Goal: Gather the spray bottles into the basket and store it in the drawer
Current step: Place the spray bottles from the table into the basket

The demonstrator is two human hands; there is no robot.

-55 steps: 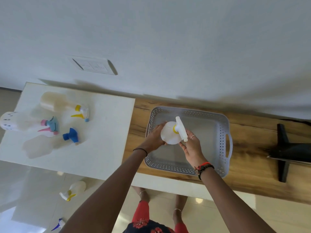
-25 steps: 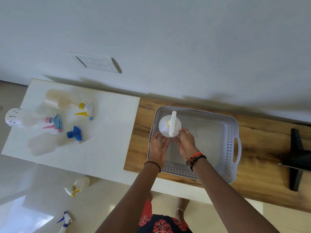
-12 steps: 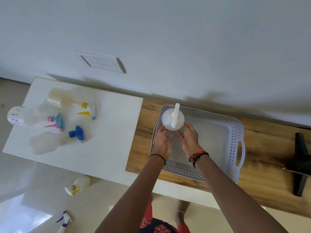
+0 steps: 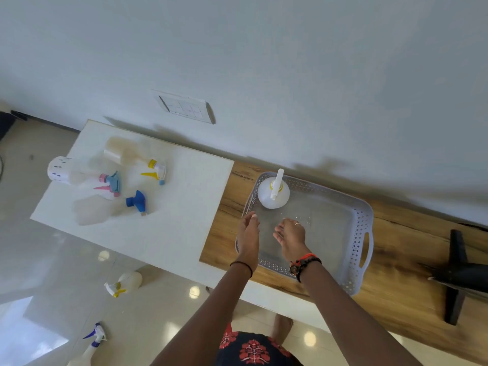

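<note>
- Over the left rim of the basket (image 4: 357,233): left hand (image 4: 248,235), fingers nearly straight and pointing away from the person, holding nothing; thin black band (image 4: 241,266) on the wrist.
- Just right of it, not touching it, above the basket's bottom: right hand (image 4: 290,236), fingers loosely bent, palm turned toward the left hand, holding nothing; ring (image 4: 297,224) on one finger; red and black bracelets (image 4: 305,262) at the wrist.
- Under both hands: the basket, grey plastic, perforated walls, cut-out handle in the wall to the right of the right hand.
- Just beyond the fingertips, in the basket's far left corner: white bottle (image 4: 266,200), upright, white sprayer, yellow collar; neither hand touches it.
- Beneath the basket: wooden counter (image 4: 396,276), running off to the right of the hands.
- Left of the left hand, adjoining the counter's end: white table (image 4: 171,223).
- Well left of the left hand, on the white table, three spray bottles on their sides, close together:
  - blue-headed bottle (image 4: 91,210), nearest the person;
  - yellow-trigger bottle (image 4: 126,151), nearest the wall (image 4: 264,62);
  - pink-and-blue bottle (image 4: 76,171), farthest left, white dotted base.
- Lower left of the left hand, on the floor (image 4: 52,260):
  - floor bottle (image 4: 130,281), on its side, yellow trigger;
  - second floor bottle (image 4: 92,344), blue trigger, at the picture's bottom edge.
- Far right of the right hand, on the counter: black object (image 4: 459,276), kind unclear.
- Beyond and left of the left hand, on the wall: switch plate (image 4: 186,109).
</note>
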